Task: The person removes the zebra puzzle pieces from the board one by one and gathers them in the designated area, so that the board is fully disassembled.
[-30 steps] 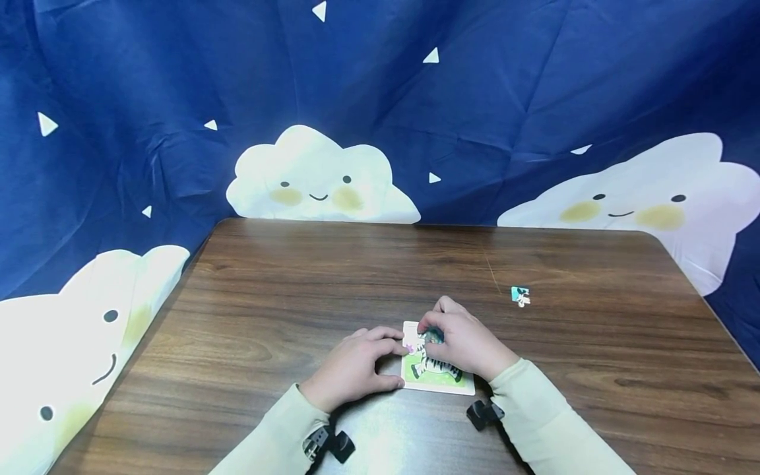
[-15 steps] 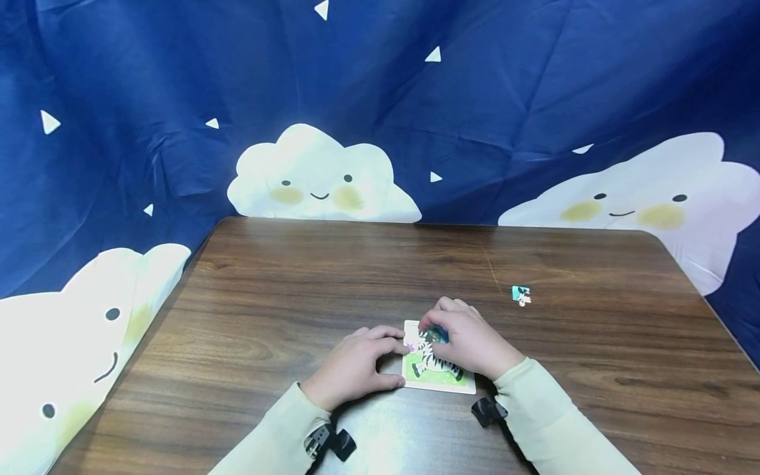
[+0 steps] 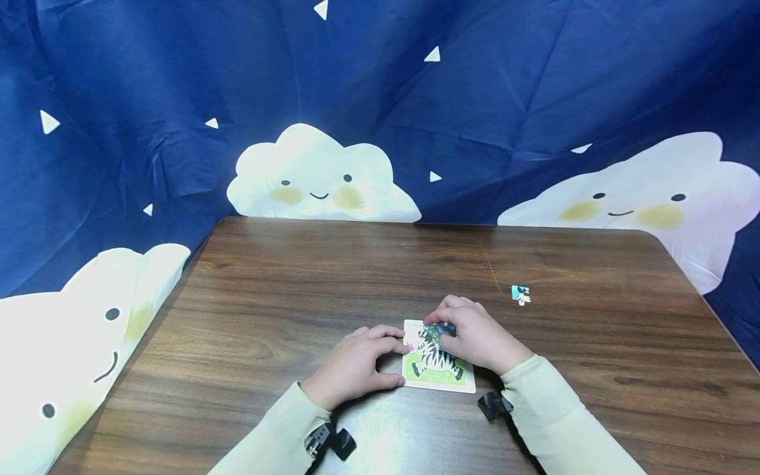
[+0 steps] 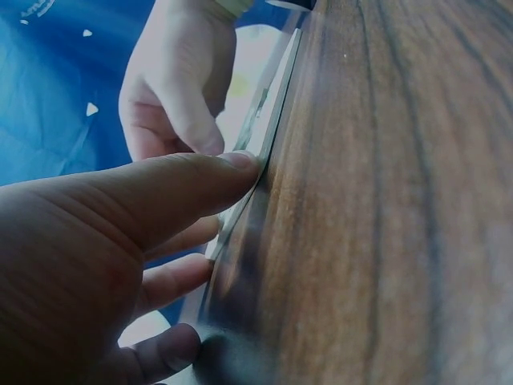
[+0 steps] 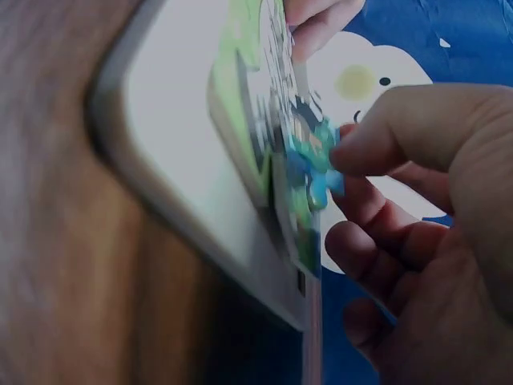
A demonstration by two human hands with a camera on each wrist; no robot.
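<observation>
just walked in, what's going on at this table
Someone is working on a small zebra jigsaw board with both hands. Their left hand touches its left edge, while their right hand pinches a blue-green piece at the upper part of the picture. That piece isn't lying flat in place yet. Another loose piece lies apart on the wooden table, beyond the board to the right.

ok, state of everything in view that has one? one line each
Puzzle board: lying on the table, picture incomplete
Blue-green piece: pinched at the board; can't tell if seated
Loose piece: on the table, apart from the board
Left hand: touching the board's left edge
Right hand: pinching the blue-green piece
Backdrop: hanging, creased
</observation>
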